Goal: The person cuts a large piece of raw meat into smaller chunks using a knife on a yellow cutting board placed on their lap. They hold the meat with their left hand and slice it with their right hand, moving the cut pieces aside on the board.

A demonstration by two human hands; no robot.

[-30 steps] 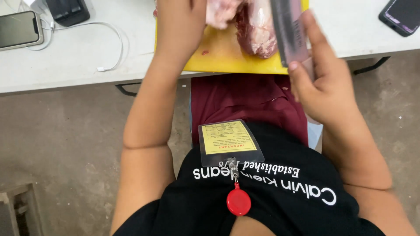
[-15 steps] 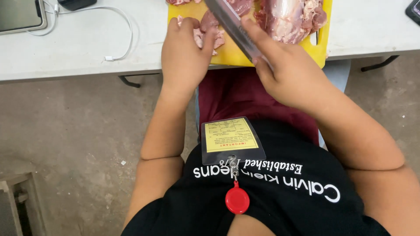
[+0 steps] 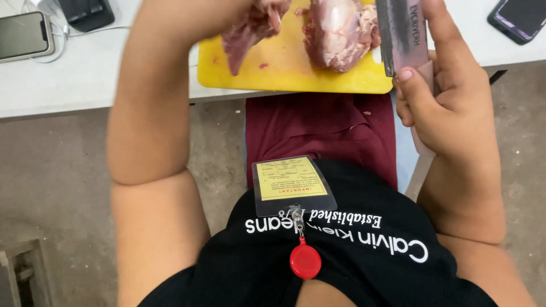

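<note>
A yellow cutting board lies at the near edge of the white table. A big lump of raw pink meat rests on it. At the top edge of the view my left hand, mostly cut off by the frame, lifts a long strip of raw meat above the board's left part. My right hand grips the handle of a broad cleaver whose blade stands at the board's right end, beside the big lump.
A phone with a white cable and a dark device lie at the table's left. Another phone lies at the right. A badge holder and a red reel hang on my black shirt above a maroon apron. Below is concrete floor.
My left hand has gone from pressing meat on the board to lifting a strip clear of it. The cleaver has swung from a slant over the meat to the board's right end.
</note>
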